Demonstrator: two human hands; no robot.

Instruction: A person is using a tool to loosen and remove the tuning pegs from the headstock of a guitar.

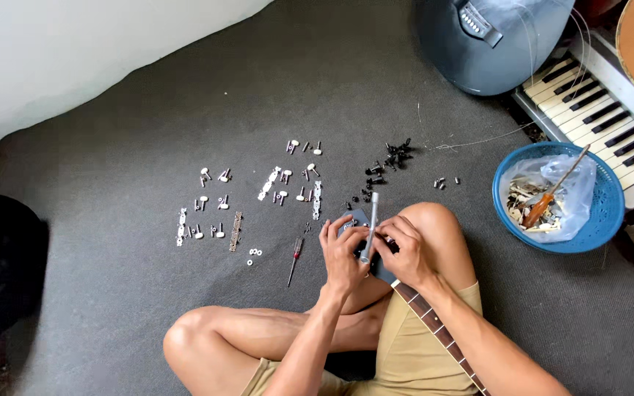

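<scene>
Hands meet mid-frame over the guitar headstock (376,268), mostly hidden beneath them. Left hand (343,257) grips its edge; right hand (403,253) pinches a grey tool (370,224). Neck (438,334) runs off bottom right.

On the carpet (148,293) ahead of my knees, tuner parts (258,194) lie left, pegs (387,165) right; a basket (555,194) (screwdriver (552,192) inside) sits before the keyboard (596,103).
</scene>
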